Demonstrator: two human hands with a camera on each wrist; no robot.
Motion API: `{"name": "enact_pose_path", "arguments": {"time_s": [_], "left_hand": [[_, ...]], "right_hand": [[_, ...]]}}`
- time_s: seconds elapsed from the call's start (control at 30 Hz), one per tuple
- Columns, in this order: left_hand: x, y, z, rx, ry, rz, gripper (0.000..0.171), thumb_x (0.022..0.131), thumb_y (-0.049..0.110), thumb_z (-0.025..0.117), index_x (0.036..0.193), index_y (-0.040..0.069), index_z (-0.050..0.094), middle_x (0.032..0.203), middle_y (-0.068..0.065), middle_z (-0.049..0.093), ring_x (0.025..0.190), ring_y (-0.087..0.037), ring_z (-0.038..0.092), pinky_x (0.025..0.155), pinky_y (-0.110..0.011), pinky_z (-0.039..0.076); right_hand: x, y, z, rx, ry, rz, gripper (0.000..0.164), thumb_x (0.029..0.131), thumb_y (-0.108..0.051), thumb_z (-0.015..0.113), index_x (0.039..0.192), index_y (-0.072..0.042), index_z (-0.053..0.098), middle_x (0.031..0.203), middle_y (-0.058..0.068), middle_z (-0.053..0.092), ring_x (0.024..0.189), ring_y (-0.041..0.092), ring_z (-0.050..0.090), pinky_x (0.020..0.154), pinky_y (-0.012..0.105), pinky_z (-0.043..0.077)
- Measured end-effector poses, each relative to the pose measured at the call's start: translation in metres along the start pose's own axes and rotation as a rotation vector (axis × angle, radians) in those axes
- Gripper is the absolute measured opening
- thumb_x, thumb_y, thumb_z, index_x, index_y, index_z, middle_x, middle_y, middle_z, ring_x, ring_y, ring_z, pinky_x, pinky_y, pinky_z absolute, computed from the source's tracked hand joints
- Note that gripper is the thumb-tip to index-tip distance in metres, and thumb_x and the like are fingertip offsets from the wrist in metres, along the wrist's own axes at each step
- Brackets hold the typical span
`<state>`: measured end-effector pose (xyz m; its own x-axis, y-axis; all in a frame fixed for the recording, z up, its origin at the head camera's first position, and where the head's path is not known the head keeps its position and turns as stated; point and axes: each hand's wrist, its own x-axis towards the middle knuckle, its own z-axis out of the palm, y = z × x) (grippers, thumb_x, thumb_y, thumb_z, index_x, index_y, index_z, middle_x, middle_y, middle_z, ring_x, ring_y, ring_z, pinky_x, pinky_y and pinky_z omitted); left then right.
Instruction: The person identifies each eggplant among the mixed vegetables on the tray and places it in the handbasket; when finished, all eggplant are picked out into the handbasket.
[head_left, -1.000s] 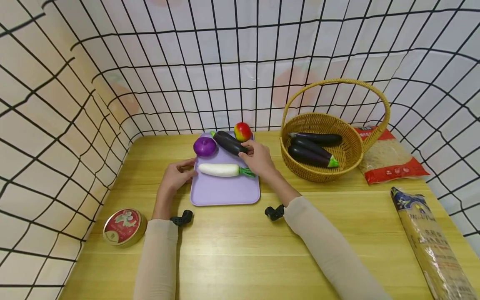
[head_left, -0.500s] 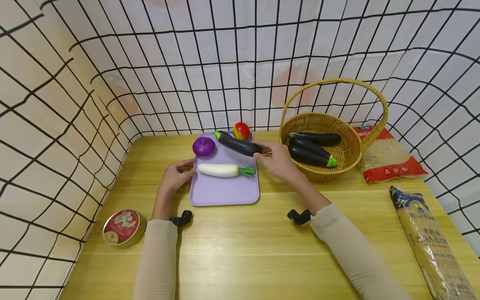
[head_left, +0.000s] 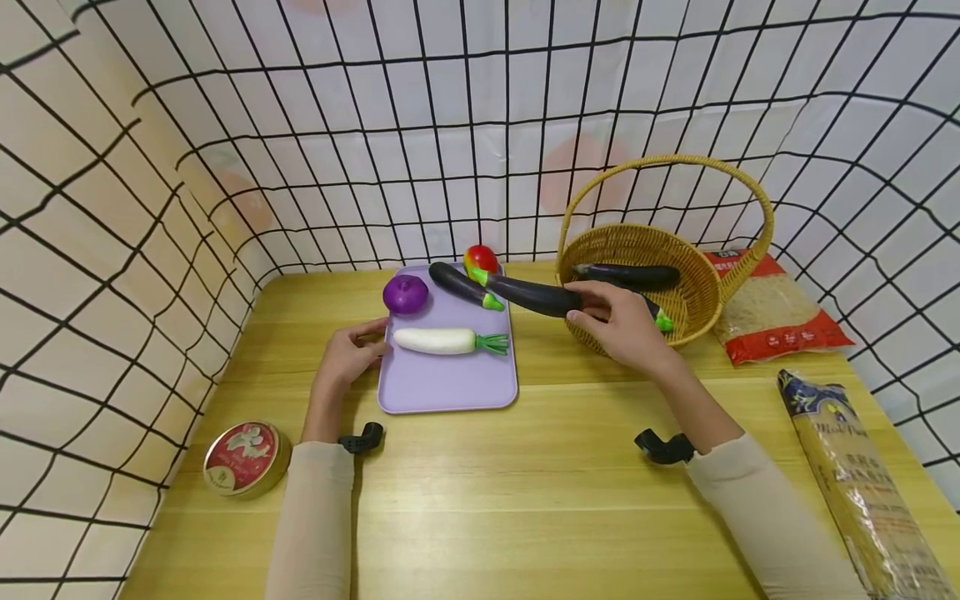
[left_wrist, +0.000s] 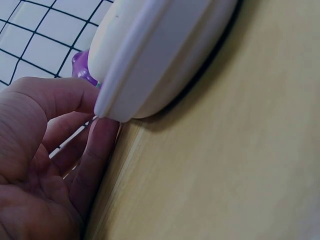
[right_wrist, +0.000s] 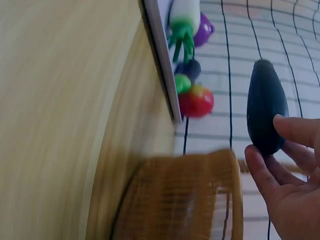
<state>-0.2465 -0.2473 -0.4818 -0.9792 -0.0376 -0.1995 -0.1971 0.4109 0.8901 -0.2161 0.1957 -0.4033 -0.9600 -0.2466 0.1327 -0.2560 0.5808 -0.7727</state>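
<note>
My right hand (head_left: 617, 323) holds a dark purple eggplant (head_left: 534, 297) by its blunt end, between thumb and fingers. It is in the air between the lilac tray (head_left: 450, 390) and the wicker basket (head_left: 651, 237), green stem pointing left. The right wrist view shows this eggplant (right_wrist: 266, 107) off the table, above the basket's rim. My left hand (head_left: 351, 357) pinches the tray's left edge, thumb on the rim and fingers below it. On the tray lie another eggplant (head_left: 456, 283), a white radish (head_left: 437, 341), a purple onion-shaped vegetable (head_left: 406, 295) and a red-yellow fruit (head_left: 481, 259).
Inside the basket lie eggplants (head_left: 637, 276), partly hidden by my right hand. A red-and-clear food packet (head_left: 783, 312) is behind it on the right, with a long noodle packet (head_left: 858, 475) nearer. A round red tin (head_left: 246, 457) stands front left. Black wire mesh (head_left: 450, 150) encloses the table.
My right hand has lifted an eggplant off the tray and carried it right toward the basket, uncovering the other eggplant on the tray. The left hand stays at the tray edge.
</note>
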Motion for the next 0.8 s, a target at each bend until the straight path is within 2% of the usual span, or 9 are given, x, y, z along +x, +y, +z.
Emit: {"name": "enact_pose_path", "arguments": {"time_s": [0.3,0.47,0.63,0.8], "left_hand": [[-0.001,0.0,0.0,0.012,-0.002,0.011,0.052,0.091,0.015,0.074,0.143,0.021,0.064,0.141,-0.009,0.062,0.103,-0.018,0.062,0.076,-0.018,0.059],[-0.001,0.0,0.001,0.017,0.004,0.0,0.053,0.091,0.016,0.074,0.142,0.021,0.064,0.14,-0.008,0.063,0.102,-0.019,0.062,0.076,-0.019,0.059],[-0.002,0.001,0.0,0.014,-0.004,0.003,0.053,0.092,0.016,0.074,0.143,0.021,0.063,0.14,-0.009,0.062,0.102,-0.018,0.061,0.077,-0.018,0.059],[-0.003,0.003,0.0,0.008,-0.009,0.003,0.053,0.092,0.016,0.075,0.143,0.021,0.063,0.142,-0.01,0.061,0.103,-0.017,0.06,0.077,-0.016,0.058]], "right_hand": [[-0.026,0.023,-0.044,-0.045,0.009,0.085,0.046,0.103,-0.032,0.065,0.147,-0.02,0.057,0.143,0.021,0.057,0.127,0.04,0.061,0.104,0.054,0.053],[-0.037,0.039,-0.064,-0.082,0.0,0.126,0.048,0.103,-0.035,0.064,0.148,-0.02,0.055,0.149,0.02,0.053,0.129,0.043,0.059,0.104,0.058,0.052],[-0.046,0.056,-0.078,-0.116,-0.024,0.135,0.051,0.104,-0.035,0.062,0.149,-0.014,0.052,0.147,0.025,0.053,0.128,0.048,0.057,0.103,0.064,0.05],[-0.049,0.066,-0.087,-0.199,-0.034,0.113,0.049,0.103,-0.033,0.063,0.146,-0.01,0.055,0.135,0.027,0.062,0.121,0.046,0.061,0.097,0.061,0.051]]}}
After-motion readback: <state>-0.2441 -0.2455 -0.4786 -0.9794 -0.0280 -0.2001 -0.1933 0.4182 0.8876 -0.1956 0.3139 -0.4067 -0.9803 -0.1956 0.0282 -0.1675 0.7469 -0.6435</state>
